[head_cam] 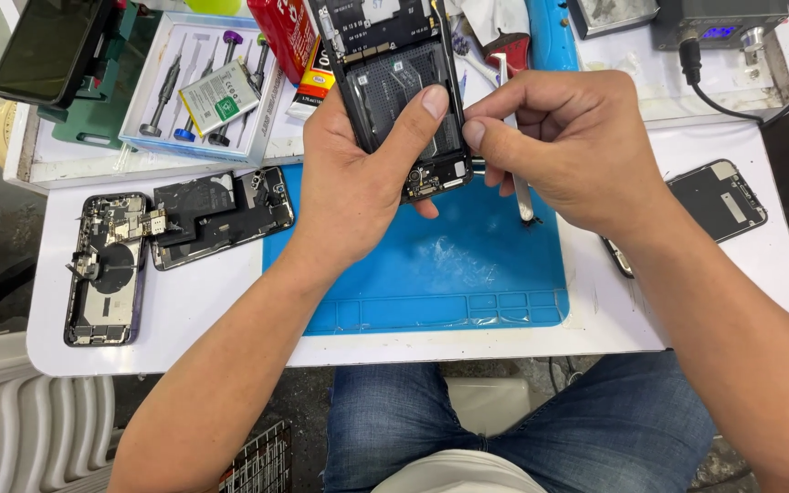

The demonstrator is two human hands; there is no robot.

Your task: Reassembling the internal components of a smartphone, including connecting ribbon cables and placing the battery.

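My left hand (353,178) grips an opened black phone body (394,82), back cover off, and holds it tilted above the blue work mat (468,274). Its thumb presses on the phone's inner plate. My right hand (568,141) is at the phone's right edge. It pinches a thin white-handled tool (520,187) that points down toward the mat. The tool's upper part runs behind my fingers.
Two opened phone bodies (107,269) (221,215) lie left of the mat. A black phone part (719,201) lies at right. A tray of screwdrivers (198,87) with a small battery, a glue tube (314,82), a phone in a green holder (57,55) and a power unit (719,23) stand behind.
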